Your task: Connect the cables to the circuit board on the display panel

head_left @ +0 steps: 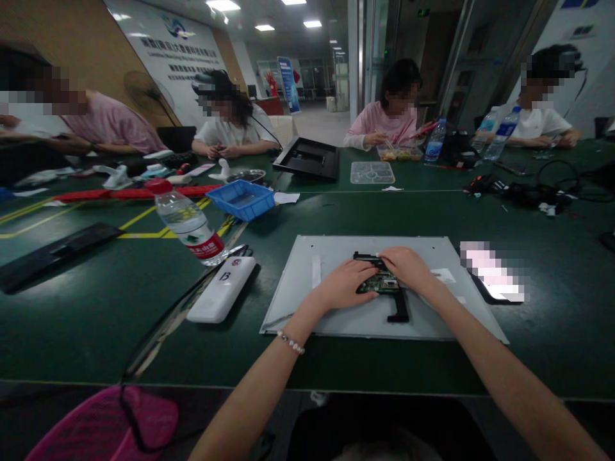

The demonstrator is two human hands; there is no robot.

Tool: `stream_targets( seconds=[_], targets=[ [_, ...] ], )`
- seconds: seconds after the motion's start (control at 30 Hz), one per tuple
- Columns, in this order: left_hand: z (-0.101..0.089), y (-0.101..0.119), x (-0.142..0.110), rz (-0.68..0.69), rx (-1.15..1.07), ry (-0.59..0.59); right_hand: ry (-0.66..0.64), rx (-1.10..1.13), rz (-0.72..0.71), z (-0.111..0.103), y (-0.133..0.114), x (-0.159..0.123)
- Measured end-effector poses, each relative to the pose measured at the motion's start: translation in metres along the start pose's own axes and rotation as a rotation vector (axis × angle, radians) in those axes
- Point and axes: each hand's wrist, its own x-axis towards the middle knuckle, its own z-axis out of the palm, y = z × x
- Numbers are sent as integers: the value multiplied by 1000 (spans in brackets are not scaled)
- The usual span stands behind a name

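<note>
A green circuit board [383, 282] in a black plastic frame [400, 308] lies on a white panel [331, 322] in front of me. From the left, my left hand [343, 283] grips the board, its fingers over the upper part and its thumb along the lower edge. Bent fingers of my right hand [408, 267] press together at the board's upper right edge. Whatever small part may be under those fingertips is hidden. A leg of the frame sticks out below the board toward me.
Left of the panel are a white power bank [221, 289], a water bottle [189, 225] and a blue tray [244, 200]. A phone [494, 272] lies at the right. Several people sit across the table, near a black monitor part [310, 159]. A pink basket [108, 426] stands below the table's front edge.
</note>
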Motion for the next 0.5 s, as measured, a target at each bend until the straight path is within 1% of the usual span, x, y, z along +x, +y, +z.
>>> stream_targets(
  seconds=[0.17, 0.33, 0.5],
  targets=[
    [-1, 0, 1, -3, -4, -7, 75, -30, 27, 1, 2, 1],
    [-2, 0, 0, -3, -4, -10, 45, 9, 9, 1, -2, -1],
    [-3, -1, -1, -3, -7, -5, 82, 38, 33, 6, -3, -2]
  ],
)
